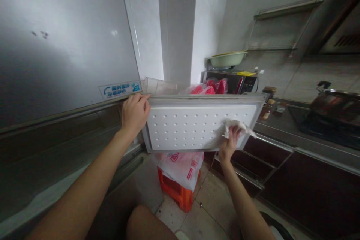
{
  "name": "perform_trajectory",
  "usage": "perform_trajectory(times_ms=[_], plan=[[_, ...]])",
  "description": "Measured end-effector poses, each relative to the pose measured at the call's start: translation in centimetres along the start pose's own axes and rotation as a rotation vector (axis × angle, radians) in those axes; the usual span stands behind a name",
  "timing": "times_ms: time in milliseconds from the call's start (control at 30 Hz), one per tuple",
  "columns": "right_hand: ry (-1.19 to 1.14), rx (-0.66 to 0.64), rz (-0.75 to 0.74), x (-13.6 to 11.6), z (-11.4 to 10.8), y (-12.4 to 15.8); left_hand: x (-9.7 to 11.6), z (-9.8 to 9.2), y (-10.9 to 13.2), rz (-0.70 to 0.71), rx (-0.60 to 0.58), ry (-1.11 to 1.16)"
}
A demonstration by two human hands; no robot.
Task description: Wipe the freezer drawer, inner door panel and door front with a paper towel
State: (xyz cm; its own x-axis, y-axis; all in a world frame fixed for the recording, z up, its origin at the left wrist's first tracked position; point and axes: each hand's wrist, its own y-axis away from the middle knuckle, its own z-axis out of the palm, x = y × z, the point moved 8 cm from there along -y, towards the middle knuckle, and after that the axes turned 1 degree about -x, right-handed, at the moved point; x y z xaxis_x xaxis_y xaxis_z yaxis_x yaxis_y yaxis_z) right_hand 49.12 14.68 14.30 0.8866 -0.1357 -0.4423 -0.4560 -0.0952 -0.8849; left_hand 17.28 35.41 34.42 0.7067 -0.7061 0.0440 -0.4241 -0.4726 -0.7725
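Note:
A refrigerator door (pixel 197 127) stands open before me, its white inner panel covered in rows of small dimples and framed by a grey gasket. My left hand (pixel 135 110) has its fingers bent over the door's top edge, at the corner near the silver refrigerator body (pixel 70 37). Toward the far end of the panel, my right hand (pixel 232 142) presses a crumpled white cloth (pixel 234 123) against the dimpled surface. Part of the cloth sticks out past the fingers, slightly blurred; whether it is fabric or paper is hard to make out.
Below the door, an orange stool (pixel 180 195) carries a white plastic bag (pixel 185 167). Behind it are red wrapped items (pixel 210 87) and a microwave (pixel 249 84) with a green basin (pixel 227 59) on top. At right, bottles (pixel 266 109) and a pot (pixel 334 105) stand on the counter.

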Motion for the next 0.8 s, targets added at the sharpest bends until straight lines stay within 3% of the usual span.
perform_trajectory(times_ms=[133, 267, 367, 467, 633, 800], plan=[[-0.014, -0.189, -0.192, -5.9, 4.7, 3.8, 0.0, 0.1, 0.0, -0.003, 0.001, 0.003], [-0.135, -0.425, -0.4, -13.9, 9.6, 7.5, 0.0, 0.0, 0.1, -0.002, 0.001, 0.012], [-0.172, -0.528, -0.545, -19.5, 12.2, 9.3, 0.1, -0.1, 0.1, 0.004, -0.004, 0.004], [-0.153, -0.623, -0.664, -23.4, 14.1, 10.2, 0.2, -0.1, 0.1, 0.014, 0.0, -0.016], [-0.132, -0.778, -0.912, -25.8, 14.5, 10.7, 0.2, -0.2, 0.0, 0.027, -0.005, -0.035], [-0.12, -0.812, -1.06, -22.8, 12.1, 9.8, 0.1, -0.3, -0.1, 0.039, -0.028, -0.044]])
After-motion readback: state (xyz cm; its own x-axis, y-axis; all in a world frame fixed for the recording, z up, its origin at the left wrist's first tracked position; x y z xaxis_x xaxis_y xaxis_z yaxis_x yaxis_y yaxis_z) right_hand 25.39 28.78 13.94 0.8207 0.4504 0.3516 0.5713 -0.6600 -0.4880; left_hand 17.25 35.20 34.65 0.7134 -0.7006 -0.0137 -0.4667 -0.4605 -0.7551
